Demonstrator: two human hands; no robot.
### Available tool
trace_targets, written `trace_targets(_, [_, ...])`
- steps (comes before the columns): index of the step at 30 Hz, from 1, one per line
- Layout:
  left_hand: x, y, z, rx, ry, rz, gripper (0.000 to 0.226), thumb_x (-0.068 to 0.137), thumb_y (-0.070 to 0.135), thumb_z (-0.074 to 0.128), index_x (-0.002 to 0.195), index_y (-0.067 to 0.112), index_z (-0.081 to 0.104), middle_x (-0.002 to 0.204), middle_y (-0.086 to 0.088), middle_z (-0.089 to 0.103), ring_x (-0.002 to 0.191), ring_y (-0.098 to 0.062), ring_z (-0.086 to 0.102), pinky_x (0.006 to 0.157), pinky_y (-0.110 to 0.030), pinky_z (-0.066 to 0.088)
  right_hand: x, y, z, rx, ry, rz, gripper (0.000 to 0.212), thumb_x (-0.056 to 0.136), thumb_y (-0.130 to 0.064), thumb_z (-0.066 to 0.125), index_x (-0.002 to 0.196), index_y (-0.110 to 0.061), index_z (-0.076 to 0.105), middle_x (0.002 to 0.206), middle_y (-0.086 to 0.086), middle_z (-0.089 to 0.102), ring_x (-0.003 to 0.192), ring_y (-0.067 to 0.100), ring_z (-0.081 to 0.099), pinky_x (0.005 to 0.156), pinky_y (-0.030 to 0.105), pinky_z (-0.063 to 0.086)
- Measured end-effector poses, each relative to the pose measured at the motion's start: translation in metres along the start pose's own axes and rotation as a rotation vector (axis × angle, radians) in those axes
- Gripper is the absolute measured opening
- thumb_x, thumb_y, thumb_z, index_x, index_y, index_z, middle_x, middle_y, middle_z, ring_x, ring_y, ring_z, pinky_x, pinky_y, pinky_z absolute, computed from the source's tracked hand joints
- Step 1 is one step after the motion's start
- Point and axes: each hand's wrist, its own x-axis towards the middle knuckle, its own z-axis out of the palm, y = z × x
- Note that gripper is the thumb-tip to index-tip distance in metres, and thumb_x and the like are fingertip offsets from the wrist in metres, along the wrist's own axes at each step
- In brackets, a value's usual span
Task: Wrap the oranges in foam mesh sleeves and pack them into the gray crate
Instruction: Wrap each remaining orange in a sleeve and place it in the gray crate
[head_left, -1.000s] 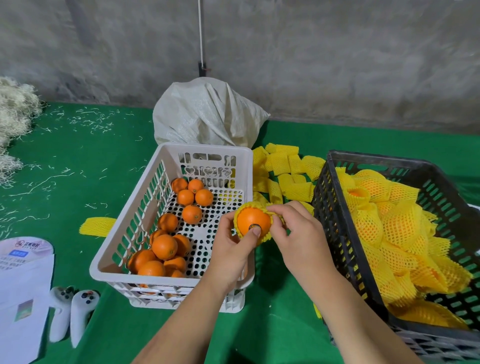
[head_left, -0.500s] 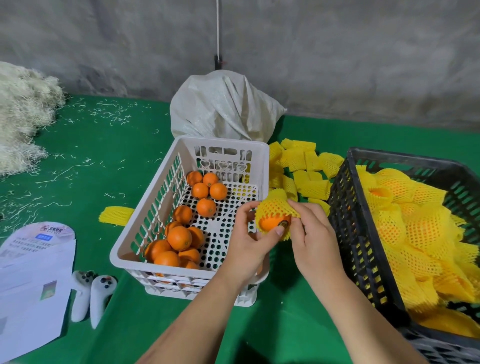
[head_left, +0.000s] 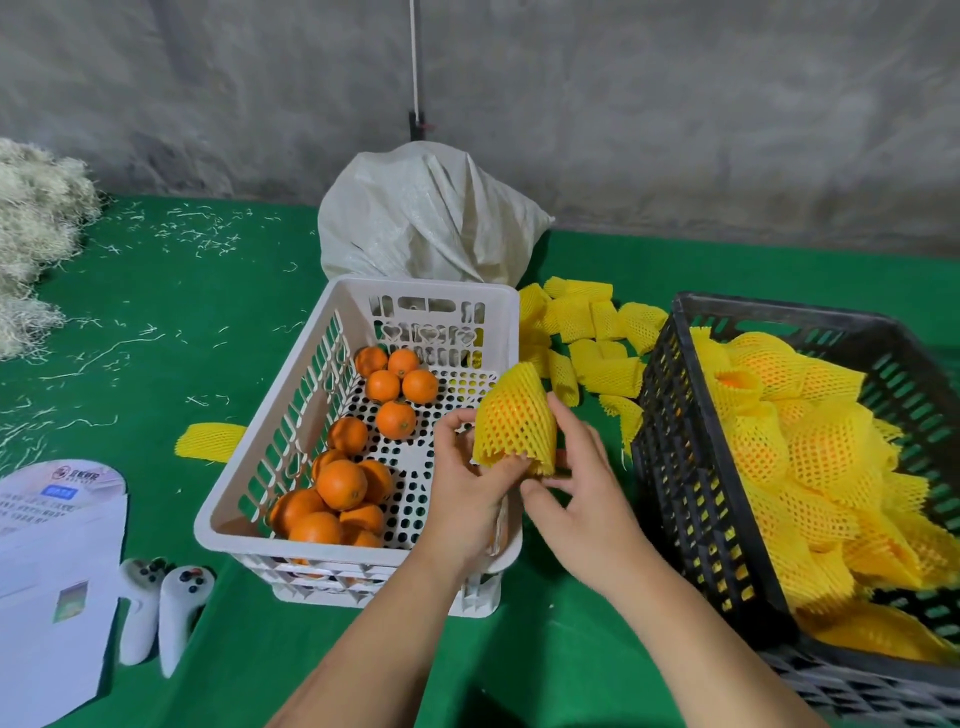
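Between the two crates I hold an orange inside a yellow foam mesh sleeve (head_left: 514, 418); the sleeve covers it almost fully. My left hand (head_left: 467, 488) grips it from the left and below, and my right hand (head_left: 582, 488) holds it from the right with thumb under the sleeve's open end. The white crate (head_left: 249, 467) on the left holds several bare oranges (head_left: 340, 483). The dark gray crate (head_left: 670, 467) on the right is filled with several sleeved oranges (head_left: 821, 452).
A pile of loose yellow sleeves (head_left: 587, 332) lies behind the crates, and one single sleeve (head_left: 210, 441) left of the white crate. A white sack (head_left: 426, 218) stands at the back. Two game controllers (head_left: 161, 608) and a paper sheet (head_left: 47, 571) lie front left; straw (head_left: 31, 234) far left.
The sleeve has been pulled over the orange, which showed bare skin earlier and is now nearly covered. Both hands have stayed on it between the crates.
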Motion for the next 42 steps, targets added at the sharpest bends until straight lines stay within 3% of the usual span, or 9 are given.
trace_targets(3, [0.002, 0.000, -0.001, 0.037, -0.030, 0.000, 0.073, 0.091, -0.019, 0.065, 0.148, 0.023, 0.047, 0.132, -0.022, 0.066, 0.112, -0.038, 0.071, 0.089, -0.040, 0.062, 0.004, -0.007, 0.003, 0.540, -0.050, 0.167, 0.081, 0.080, -0.057, 0.078, 0.148, -0.060, 0.033, 0.151, -0.018, 0.049, 0.133, 0.005, 0.055, 0.111, 0.036, 0.044])
trace_targets(6, [-0.001, 0.000, 0.008, 0.063, -0.193, -0.023, 0.065, 0.095, -0.021, 0.057, 0.153, 0.008, 0.049, 0.132, -0.023, 0.068, 0.107, -0.032, 0.071, 0.086, -0.034, 0.060, 0.013, -0.013, 0.004, 0.510, 0.112, 0.220, 0.084, 0.078, -0.049, 0.084, 0.147, -0.052, 0.036, 0.135, -0.010, 0.063, 0.116, 0.011, 0.067, 0.092, 0.036, 0.056])
trace_targets(12, [-0.003, -0.005, 0.007, 0.078, -0.127, -0.112, 0.049, 0.105, -0.014, 0.042, 0.147, 0.007, 0.058, 0.062, -0.010, 0.061, 0.052, -0.012, 0.055, 0.053, -0.022, 0.048, 0.013, -0.004, -0.004, 0.440, 0.311, 0.153, 0.088, 0.077, -0.026, 0.088, 0.146, -0.048, 0.038, 0.134, -0.004, 0.060, 0.113, 0.016, 0.067, 0.092, 0.046, 0.060])
trace_targets(18, [-0.007, -0.014, 0.004, 0.410, -0.159, 0.073, 0.040, 0.108, 0.012, 0.058, 0.141, 0.034, 0.066, 0.111, -0.003, 0.079, 0.081, -0.015, 0.069, 0.075, -0.042, 0.060, 0.014, -0.004, -0.012, 0.305, 0.486, 0.109, 0.076, 0.086, -0.023, 0.083, 0.141, -0.052, 0.039, 0.136, -0.025, 0.050, 0.116, -0.013, 0.055, 0.093, 0.017, 0.050])
trace_targets(21, [-0.008, -0.015, 0.002, 0.565, -0.150, 0.178, 0.030, 0.104, 0.030, 0.061, 0.128, 0.047, 0.068, 0.116, 0.016, 0.075, 0.103, -0.006, 0.070, 0.085, -0.020, 0.056, 0.019, -0.005, -0.048, 0.115, 0.617, 0.096, 0.078, 0.089, -0.019, 0.079, 0.148, -0.047, 0.035, 0.154, -0.014, 0.037, 0.137, 0.001, 0.039, 0.113, 0.028, 0.034])
trace_targets(25, [-0.005, -0.015, 0.007, 0.887, -0.199, 0.271, 0.035, 0.105, 0.025, 0.060, 0.133, 0.045, 0.058, 0.127, 0.027, 0.060, 0.125, 0.001, 0.055, 0.105, -0.012, 0.040, 0.015, 0.008, -0.109, -0.282, 0.769, -0.003, 0.076, 0.094, -0.011, 0.069, 0.154, -0.037, 0.031, 0.163, -0.001, 0.013, 0.144, 0.000, 0.020, 0.113, 0.010, 0.025])
trace_targets(29, [-0.001, -0.018, 0.015, 1.050, -0.293, 0.312, 0.037, 0.105, 0.023, 0.061, 0.141, 0.032, 0.059, 0.142, 0.019, 0.055, 0.136, 0.002, 0.046, 0.116, -0.020, 0.031, 0.014, 0.029, -0.139, -0.672, 0.542, 0.324, 0.081, 0.099, -0.044, 0.060, 0.162, -0.040, 0.009, 0.169, 0.002, -0.018, 0.155, 0.038, -0.011, 0.126, 0.055, 0.010])
trace_targets(38, [0.014, -0.027, 0.027, 1.032, -0.294, 0.233, 0.039, 0.105, 0.031, 0.059, 0.143, 0.037, 0.056, 0.134, 0.028, 0.058, 0.127, 0.011, 0.050, 0.105, -0.010, 0.034, 0.037, 0.048, -0.143, -0.792, 0.403, 0.354, 0.093, 0.096, -0.047, 0.061, 0.159, -0.047, -0.008, 0.164, -0.005, -0.034, 0.154, 0.036, -0.021, 0.124, 0.056, 0.010])
trace_targets(42, [0.020, -0.032, 0.025, 0.983, -0.262, 0.236, 0.034, 0.104, 0.026, 0.062, 0.136, 0.037, 0.061, 0.124, 0.035, 0.058, 0.122, 0.010, 0.053, 0.101, -0.011, 0.038, 0.052, 0.051, -0.162, -0.732, 0.391, 0.345, 0.074, 0.100, -0.043, 0.059, 0.157, -0.047, 0.013, 0.167, -0.004, -0.009, 0.150, 0.048, 0.013, 0.117, 0.057, 0.028])
